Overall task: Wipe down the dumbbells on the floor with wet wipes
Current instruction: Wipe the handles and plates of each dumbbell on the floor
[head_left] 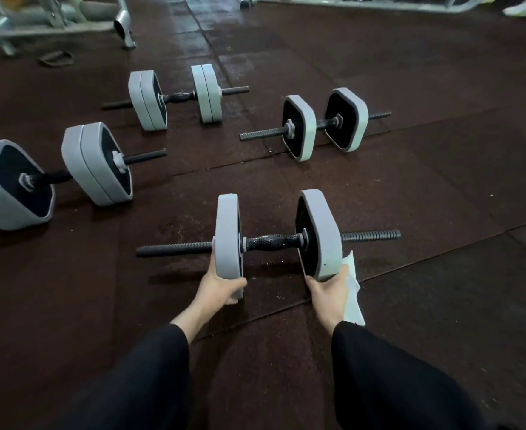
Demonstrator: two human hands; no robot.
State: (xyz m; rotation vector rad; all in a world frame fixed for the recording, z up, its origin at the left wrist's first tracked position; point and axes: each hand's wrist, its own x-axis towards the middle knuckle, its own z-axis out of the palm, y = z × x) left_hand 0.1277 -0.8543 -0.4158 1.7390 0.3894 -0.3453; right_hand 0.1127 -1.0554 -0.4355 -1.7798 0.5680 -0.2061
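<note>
Nearest dumbbell (272, 242) lies on dark rubber floor (410, 197), bar crosswise, directly before person. Left hand (221, 285) grips lower edge of left grey plate (228, 240), fingers curled round it. Right hand (328, 290) grips lower edge of right grey plate (320, 234), white wet wipe (353, 293) pinned between palm and plate. Three more dumbbells (314, 125) rest beyond, well apart.

Four dumbbells on dark rubber floor, all grey square plates on black threaded bars. Nearest dumbbell (274, 242) at centre, bar lying 9-to-3, plates upright. Second (317, 125) toward 1 o'clock; third (174, 97) toward 11; fourth (60, 173) at 9. White wet wipe (353, 293) against nearest dumbbell's 3 o'clock plate, trailing onto the floor.
</note>
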